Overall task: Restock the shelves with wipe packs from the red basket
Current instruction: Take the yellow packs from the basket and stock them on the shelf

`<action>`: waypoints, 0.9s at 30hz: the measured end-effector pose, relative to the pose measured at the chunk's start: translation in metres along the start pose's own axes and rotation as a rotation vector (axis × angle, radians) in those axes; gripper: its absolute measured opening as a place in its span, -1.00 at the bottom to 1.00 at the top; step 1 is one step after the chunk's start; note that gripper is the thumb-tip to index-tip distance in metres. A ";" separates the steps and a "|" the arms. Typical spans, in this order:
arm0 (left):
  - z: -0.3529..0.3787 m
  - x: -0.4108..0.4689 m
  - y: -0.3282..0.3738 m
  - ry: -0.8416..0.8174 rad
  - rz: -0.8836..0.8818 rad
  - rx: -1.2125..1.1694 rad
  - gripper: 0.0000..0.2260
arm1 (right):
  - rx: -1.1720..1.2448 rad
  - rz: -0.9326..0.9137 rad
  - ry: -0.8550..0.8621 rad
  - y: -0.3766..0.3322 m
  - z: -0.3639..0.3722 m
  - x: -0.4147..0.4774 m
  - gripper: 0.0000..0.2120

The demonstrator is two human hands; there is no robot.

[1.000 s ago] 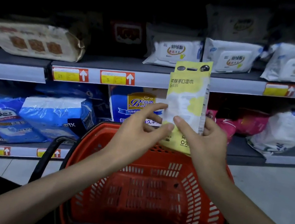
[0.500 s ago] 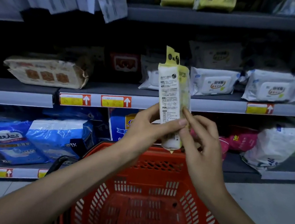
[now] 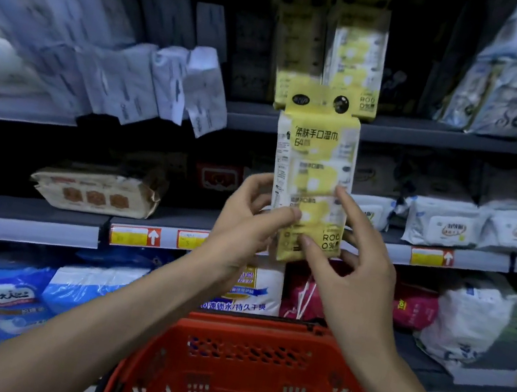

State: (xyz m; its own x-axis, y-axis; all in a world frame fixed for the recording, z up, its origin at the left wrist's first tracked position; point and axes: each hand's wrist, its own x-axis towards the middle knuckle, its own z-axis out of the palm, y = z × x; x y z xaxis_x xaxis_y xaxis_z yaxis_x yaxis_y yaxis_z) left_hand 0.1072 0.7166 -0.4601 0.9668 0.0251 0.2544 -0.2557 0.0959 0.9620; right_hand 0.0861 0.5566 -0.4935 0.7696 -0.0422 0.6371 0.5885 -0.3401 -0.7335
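Holding pack [image 3: 317, 158] upright, frame centre, above basket [image 3: 259, 337] at bottom. Left hand [image 3: 241, 224] pinches lower left edge; right hand [image 3: 356, 282] grips lower right, index along front. Step: shelving this pack. Matching yellow packs [image 3: 354, 57] stand top centre on shelf [image 3: 467, 139]. Next, likely: lift higher, slot alongside them, face out.

The left hand [image 3: 244, 228] and right hand [image 3: 353, 275] held the wipe pack [image 3: 317, 158] above the near basket [image 3: 258, 344]; similar packs [image 3: 354, 57] stood on the far shelf [image 3: 466, 142] behind.
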 end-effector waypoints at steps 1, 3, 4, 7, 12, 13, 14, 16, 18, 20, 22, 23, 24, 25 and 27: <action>-0.001 0.005 0.005 0.003 0.023 0.009 -0.53 | -0.021 -0.028 0.034 -0.004 0.003 0.007 -0.34; -0.004 0.015 0.017 0.010 0.069 0.029 -0.59 | -0.087 -0.088 0.092 -0.011 0.009 0.022 -0.34; -0.005 0.021 0.024 0.015 0.092 0.035 -0.62 | -0.116 -0.116 0.109 -0.014 0.012 0.031 -0.33; -0.007 0.041 0.047 0.049 0.166 0.086 -0.64 | -0.116 -0.145 0.133 -0.022 0.018 0.061 -0.33; -0.008 0.083 0.080 0.137 0.286 0.250 -0.44 | -0.134 -0.174 0.163 -0.036 0.027 0.117 -0.34; -0.008 0.092 0.084 0.151 0.305 0.257 -0.44 | -0.133 -0.178 0.163 -0.039 0.028 0.129 -0.34; -0.009 0.102 0.087 0.163 0.321 0.260 -0.47 | -0.133 -0.183 0.158 -0.041 0.029 0.140 -0.34; -0.011 0.123 0.090 0.180 0.331 0.254 -0.53 | -0.154 -0.195 0.142 -0.042 0.032 0.160 -0.33; -0.014 0.142 0.092 0.197 0.334 0.251 -0.55 | -0.179 -0.198 0.121 -0.043 0.037 0.177 -0.32; -0.016 0.160 0.096 0.237 0.349 0.261 -0.57 | -0.186 -0.178 0.106 -0.045 0.040 0.193 -0.29; -0.018 0.176 0.103 0.281 0.382 0.280 -0.61 | -0.217 -0.177 0.090 -0.047 0.044 0.205 -0.26; -0.017 0.182 0.107 0.296 0.399 0.291 -0.62 | -0.231 -0.183 0.080 -0.048 0.046 0.212 -0.24; -0.016 0.188 0.112 0.311 0.405 0.302 -0.64 | -0.245 -0.191 0.073 -0.049 0.048 0.218 -0.23; -0.015 0.194 0.116 0.324 0.401 0.307 -0.67 | -0.266 -0.198 0.071 -0.048 0.050 0.225 -0.22; -0.009 0.203 0.118 0.371 0.365 0.313 -0.71 | -0.326 -0.189 0.067 -0.045 0.054 0.236 -0.21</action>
State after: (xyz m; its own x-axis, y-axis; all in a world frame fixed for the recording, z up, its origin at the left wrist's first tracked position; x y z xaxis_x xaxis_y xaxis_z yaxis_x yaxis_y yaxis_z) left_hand 0.2732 0.7420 -0.2955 0.7377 0.3519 0.5762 -0.5044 -0.2799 0.8168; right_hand 0.2550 0.6127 -0.3234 0.6309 -0.0081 0.7758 0.6006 -0.6279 -0.4950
